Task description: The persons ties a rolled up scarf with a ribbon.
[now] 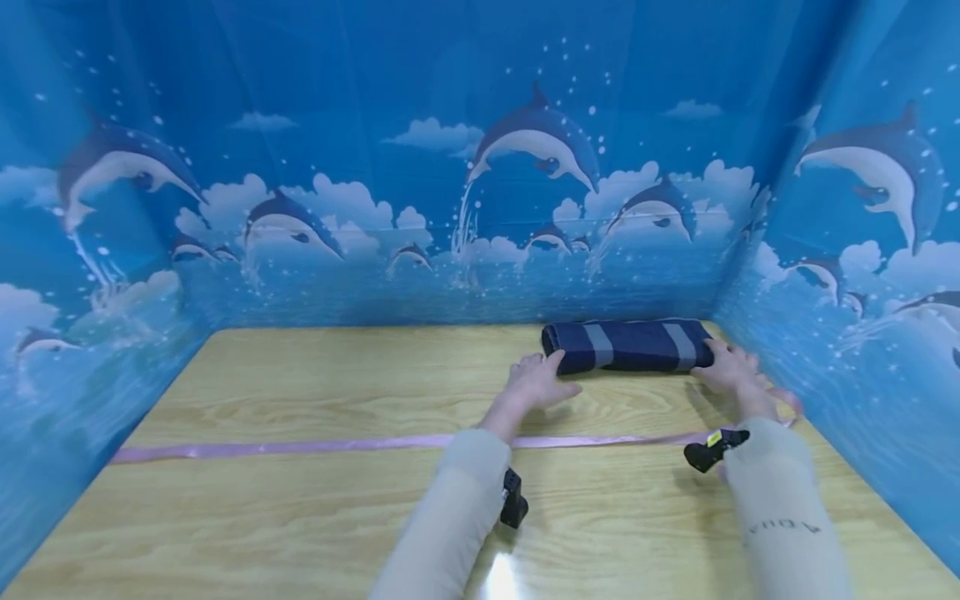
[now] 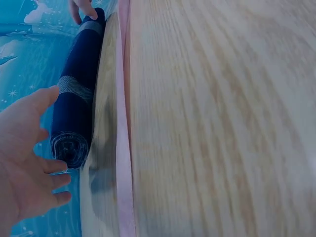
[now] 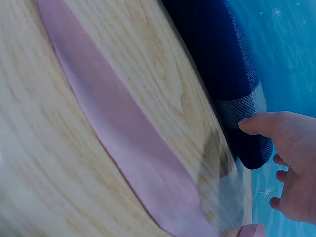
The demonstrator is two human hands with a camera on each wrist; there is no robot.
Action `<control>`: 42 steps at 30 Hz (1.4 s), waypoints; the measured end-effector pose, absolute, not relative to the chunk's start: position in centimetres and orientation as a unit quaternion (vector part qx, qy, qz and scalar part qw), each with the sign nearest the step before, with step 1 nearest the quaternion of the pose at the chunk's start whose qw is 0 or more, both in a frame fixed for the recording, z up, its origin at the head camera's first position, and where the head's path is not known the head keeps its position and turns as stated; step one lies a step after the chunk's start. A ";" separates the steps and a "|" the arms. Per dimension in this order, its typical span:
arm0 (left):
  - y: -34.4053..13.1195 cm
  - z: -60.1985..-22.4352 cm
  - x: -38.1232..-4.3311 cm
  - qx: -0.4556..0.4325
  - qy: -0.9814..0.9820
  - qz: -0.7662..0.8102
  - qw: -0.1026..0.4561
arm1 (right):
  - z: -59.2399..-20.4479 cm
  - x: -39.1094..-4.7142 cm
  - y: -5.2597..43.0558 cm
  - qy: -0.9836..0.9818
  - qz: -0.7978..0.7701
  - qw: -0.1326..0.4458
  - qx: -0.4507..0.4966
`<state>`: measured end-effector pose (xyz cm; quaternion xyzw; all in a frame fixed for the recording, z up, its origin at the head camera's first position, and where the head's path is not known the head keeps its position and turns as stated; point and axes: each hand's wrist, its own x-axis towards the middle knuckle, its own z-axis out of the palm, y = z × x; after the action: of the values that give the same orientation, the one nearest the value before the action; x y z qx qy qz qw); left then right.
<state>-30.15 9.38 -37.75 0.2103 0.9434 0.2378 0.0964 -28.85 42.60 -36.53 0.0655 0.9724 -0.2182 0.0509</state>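
Note:
A rolled navy cloth [image 1: 637,348] with grey stripes lies along the table's back edge, toward the right. At its left end is my left hand [image 1: 534,383], thumb and fingers spread; in the left wrist view this hand [image 2: 24,158] stands beside the coiled end of the roll [image 2: 71,116] and grips nothing. My right hand [image 1: 729,372] is at the roll's other end. In the right wrist view its thumb [image 3: 261,123] reaches straight over a grey stripe, seemingly touching the cloth, while the other fingers extend past the end.
A long pink ribbon [image 1: 300,447] stretches across the wooden table [image 1: 247,525], its right end looping up near the right wall. Blue dolphin-print curtains [image 1: 375,167] enclose the back and both sides. Small black devices [image 1: 513,500] sit at both wrists.

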 end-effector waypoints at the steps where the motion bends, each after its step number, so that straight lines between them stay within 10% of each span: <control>1: 9.5 -37.8 -30.1 0.213 0.943 0.237 0.099 | -36.6 -28.9 42.6 0.972 -0.219 0.053 0.066; 31: 9.8 -38.0 -30.6 0.166 0.912 0.358 0.109 | -37.9 -29.5 41.9 0.939 -0.337 0.025 0.061; 42: 10.9 -38.2 -29.9 0.168 0.963 0.207 -0.042 | -38.1 -29.4 41.7 0.979 -0.201 -0.005 0.023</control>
<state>-29.93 10.95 -38.22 0.1684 0.9629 0.2067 -0.0421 -29.38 41.69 -38.09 0.0234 0.9793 -0.2009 -0.0048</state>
